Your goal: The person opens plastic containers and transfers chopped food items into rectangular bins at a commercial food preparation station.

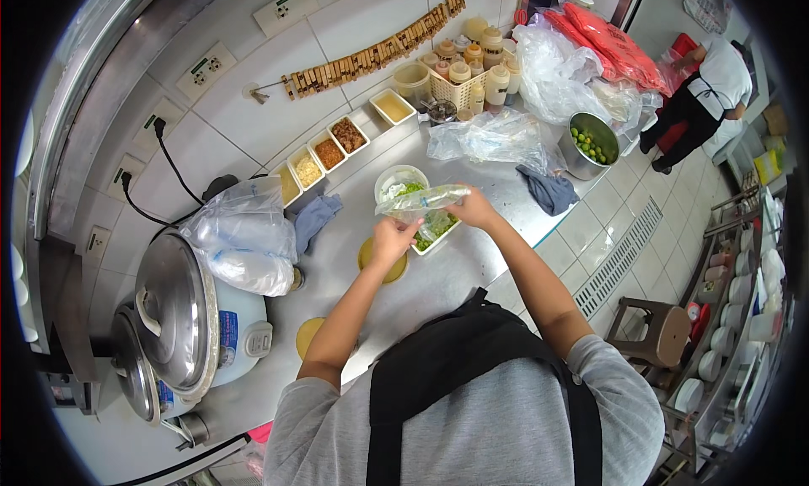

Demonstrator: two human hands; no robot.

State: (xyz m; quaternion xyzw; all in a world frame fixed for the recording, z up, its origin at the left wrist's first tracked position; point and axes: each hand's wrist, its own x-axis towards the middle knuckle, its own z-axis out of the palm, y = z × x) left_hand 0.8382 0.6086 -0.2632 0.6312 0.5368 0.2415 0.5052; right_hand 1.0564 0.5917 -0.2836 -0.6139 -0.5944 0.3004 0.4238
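Both my hands hold a clear plastic bag stretched between them over the steel counter. My left hand grips its lower left side, and my right hand grips its right end. Below the bag sits a white rectangular tub with chopped green herbs or vegetables. Just behind, a round white container holds more chopped greens and something white; the bag partly hides both. A round yellowish disc lies beside my left wrist, and another lies near my left forearm.
White tubs of toppings line the wall. A basket of squeeze bottles, plastic bags and a steel pot of small green citrus fruits stand farther back. Rice cookers stand left, cloths lie around. A co-worker bends at upper right.
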